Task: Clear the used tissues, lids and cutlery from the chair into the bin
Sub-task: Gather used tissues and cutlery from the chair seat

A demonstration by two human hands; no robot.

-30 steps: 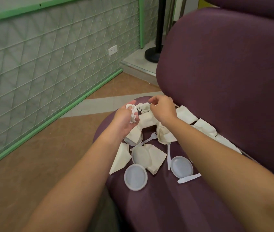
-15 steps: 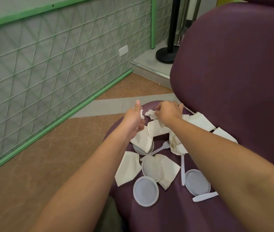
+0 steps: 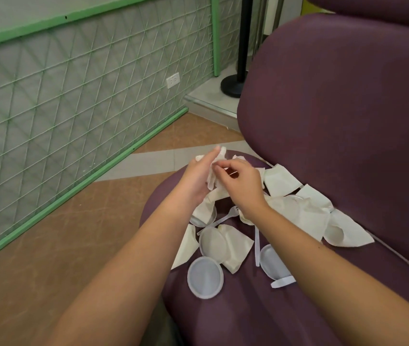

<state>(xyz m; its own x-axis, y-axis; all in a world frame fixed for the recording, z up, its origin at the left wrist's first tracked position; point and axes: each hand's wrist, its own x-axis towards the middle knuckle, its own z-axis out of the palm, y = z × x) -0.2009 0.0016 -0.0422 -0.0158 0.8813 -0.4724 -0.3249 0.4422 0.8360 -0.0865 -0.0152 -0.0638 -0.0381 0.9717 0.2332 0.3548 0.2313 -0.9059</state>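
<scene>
Wall, far left: grey quilted panelling with green trim (image 3: 73, 101); white socket (image 3: 173, 80).

Floor: brown tile (image 3: 61, 233).

My left hand (image 3: 196, 178): fingers curled round a crumpled white tissue wad (image 3: 212, 179), held above the seat's far edge.

My right hand (image 3: 239, 186): fingers pinched together at that same wad, touching it.

Maroon upholstered chair (image 3: 348, 121), seat contents: folded cream tissues (image 3: 238, 248), round translucent plastic lids (image 3: 205, 277), a white plastic fork (image 3: 223, 217), a white plastic knife (image 3: 257, 248), a white plastic spoon (image 3: 282, 281).

Beyond the chair: black post with round base (image 3: 242, 46).
</scene>
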